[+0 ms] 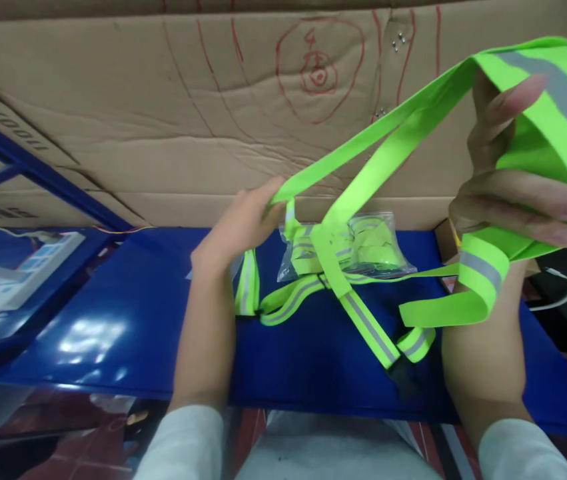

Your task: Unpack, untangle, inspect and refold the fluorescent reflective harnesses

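A neon-green reflective harness [353,193] with grey stripes stretches between my two hands above the blue table. At the left, my left hand [250,213] is closed on one strap; its fingertips are partly hidden. On the right my right hand [518,173] is raised inside the wide looped band, its fingers spread, with the band draped over and around them. Lower straps hang to the tabletop, where a black buckle [403,375] shows at one end. Behind the straps lies a clear plastic bag [378,243] holding more green reflective strapping.
A tall cardboard sheet [163,133] with red pen marks stands behind the blue table [113,313]. Blue metal framing [43,180] and a white strip-like device [38,273] are at left. A small cardboard box [446,243] and white cables [563,293] are at right.
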`<state>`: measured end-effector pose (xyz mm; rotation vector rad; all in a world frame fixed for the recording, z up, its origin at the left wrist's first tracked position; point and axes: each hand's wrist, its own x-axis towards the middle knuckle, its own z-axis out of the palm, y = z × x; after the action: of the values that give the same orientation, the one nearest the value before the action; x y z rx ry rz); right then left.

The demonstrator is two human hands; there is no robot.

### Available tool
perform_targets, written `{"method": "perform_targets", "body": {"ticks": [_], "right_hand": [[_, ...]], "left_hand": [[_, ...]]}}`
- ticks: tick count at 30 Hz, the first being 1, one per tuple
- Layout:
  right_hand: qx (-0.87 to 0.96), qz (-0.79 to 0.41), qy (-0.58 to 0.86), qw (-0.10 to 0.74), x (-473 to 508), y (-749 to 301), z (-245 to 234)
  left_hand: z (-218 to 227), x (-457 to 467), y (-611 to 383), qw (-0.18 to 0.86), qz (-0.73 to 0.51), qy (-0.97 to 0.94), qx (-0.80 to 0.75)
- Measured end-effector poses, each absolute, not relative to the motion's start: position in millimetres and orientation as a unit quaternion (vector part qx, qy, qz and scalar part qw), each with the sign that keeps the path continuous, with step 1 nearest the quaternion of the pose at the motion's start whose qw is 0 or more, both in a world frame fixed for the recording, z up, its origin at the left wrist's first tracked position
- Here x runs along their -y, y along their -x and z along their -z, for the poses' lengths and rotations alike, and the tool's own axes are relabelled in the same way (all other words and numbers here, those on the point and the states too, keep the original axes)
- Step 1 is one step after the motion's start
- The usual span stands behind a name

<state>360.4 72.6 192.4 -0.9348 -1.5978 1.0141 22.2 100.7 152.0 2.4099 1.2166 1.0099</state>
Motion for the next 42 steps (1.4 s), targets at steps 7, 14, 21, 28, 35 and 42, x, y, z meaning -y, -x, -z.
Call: {"method": "perform_targets", "body": {"ticks": [7,14,21,28,35,42], "right_hand": [[0.624,-0.356,0.44,0.539,-55,-370,-194],[0.754,-0.331,0.372,0.428,-56,-372,-185],[0.817,-0.287,0.457,0.201,-74,-397,-163],[0.886,-0.242,0.316,0.237,-37,-320,-179],[0.879,-0.182,0.395,0.197,-28,-245,-138],[0.777,-0.159,0.401,0.458,-48,-223,-115]], "left_hand": [[-162,-95,-11,0.129,-0.34,-0.794,-0.487],[-167,-90,-15,0.351,-0.395,-0.72,-0.451],[-170,-82,-22,0.322,-0.43,-0.757,-0.373],[-176,-72,-34,0.199,-0.43,-0.784,-0.401],[-174,-56,-56,0.082,-0.475,-0.738,-0.473],[-178,-45,-67,0.026,-0.458,-0.709,-0.535]]}}
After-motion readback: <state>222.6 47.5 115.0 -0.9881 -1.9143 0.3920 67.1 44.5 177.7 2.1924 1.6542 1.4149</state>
